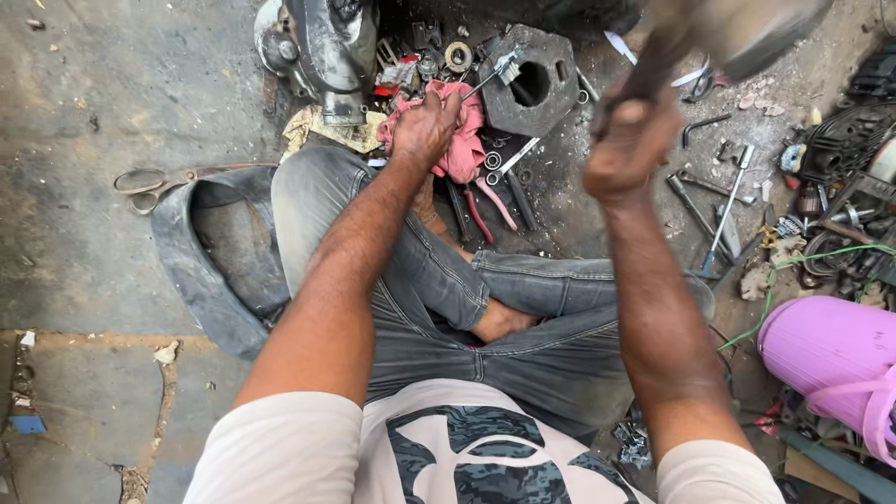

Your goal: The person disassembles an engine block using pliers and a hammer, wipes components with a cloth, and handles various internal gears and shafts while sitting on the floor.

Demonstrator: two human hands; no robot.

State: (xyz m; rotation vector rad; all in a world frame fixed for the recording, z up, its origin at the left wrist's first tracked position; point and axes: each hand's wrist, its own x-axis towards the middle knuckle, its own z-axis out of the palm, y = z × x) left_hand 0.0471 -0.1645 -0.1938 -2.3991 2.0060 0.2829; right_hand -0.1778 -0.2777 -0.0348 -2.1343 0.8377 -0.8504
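The hammer (737, 33), blurred, was raised high in the right hand (627, 149), which was clenched around its handle; its long axis slanted up and away from the fist. Down and to that hand's left, the left hand (422, 129) gripped a thin metal tool (493, 77) through a pink rag (462, 140), its tip against the hexagonal metal block (534, 84) just beyond the knuckles.

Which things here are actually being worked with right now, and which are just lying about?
In use:
- left hand pressing a thin metal tool and pink rag by the grey engine block
- right hand gripping a raised, blurred hammer

Lying about:
- red-handled pliers
- scissors
- socket wrench
- pink plastic container
- green wire
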